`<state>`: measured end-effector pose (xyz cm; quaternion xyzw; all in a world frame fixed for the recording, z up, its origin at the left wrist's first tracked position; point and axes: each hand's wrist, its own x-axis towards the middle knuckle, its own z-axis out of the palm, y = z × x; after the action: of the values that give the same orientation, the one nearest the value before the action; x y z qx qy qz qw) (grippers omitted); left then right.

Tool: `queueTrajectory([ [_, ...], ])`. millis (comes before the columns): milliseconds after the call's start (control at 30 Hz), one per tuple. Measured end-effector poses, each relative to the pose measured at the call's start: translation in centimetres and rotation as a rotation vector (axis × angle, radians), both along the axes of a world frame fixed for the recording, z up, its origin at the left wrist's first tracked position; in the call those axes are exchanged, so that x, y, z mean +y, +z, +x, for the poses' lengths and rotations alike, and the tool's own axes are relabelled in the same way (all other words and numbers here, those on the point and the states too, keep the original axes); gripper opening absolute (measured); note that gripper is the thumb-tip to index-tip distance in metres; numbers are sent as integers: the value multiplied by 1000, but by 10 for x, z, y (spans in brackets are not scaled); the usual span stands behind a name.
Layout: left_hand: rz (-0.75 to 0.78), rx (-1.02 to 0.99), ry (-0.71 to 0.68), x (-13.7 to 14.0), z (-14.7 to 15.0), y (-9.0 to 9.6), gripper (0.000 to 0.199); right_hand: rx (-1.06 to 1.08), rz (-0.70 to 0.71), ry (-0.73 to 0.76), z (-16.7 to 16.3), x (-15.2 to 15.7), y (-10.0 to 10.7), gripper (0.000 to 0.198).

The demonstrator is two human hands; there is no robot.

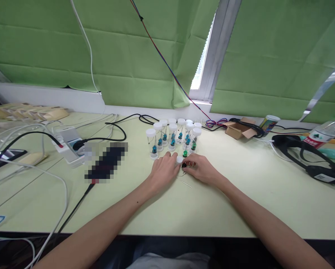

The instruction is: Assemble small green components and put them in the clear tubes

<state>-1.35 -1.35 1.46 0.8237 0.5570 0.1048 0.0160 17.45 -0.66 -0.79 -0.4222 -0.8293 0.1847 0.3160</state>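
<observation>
Close behind my hands stands a cluster of several clear vials [172,137] with white caps, each with small blue or green parts and thin wires inside. My left hand [164,170] lies low on the table, fingers curled beside a white cap [179,160]; the vial under it is mostly hidden. Between the thumb and fingers of my right hand [199,169] is a small black piece [184,165]. A small green part [185,153] shows just beyond those fingertips. In front of both hands lies a thin metal rod [186,184], with a fine wire near the fingers.
Left are a pixelated dark device [107,162], a power strip [70,145], a phone [9,158] and tangled cables. Right are an open cardboard box [239,129], a can [268,125], a black headset [310,160] and a bottle [327,130]. Green blinds [145,56] hang behind.
</observation>
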Motion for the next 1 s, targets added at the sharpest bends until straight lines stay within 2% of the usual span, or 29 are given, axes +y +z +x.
queueTrajectory([
  [433,-1,-32,-33,2,0,-5,27,21,-14,-147,3,6,-4,14],
  [667,2,-17,-27,0,1,-3,26,41,-23,-173,2,5,-3,23],
  [1000,6,-31,-34,1,1,-6,25,67,-22,-199,6,5,2,25],
])
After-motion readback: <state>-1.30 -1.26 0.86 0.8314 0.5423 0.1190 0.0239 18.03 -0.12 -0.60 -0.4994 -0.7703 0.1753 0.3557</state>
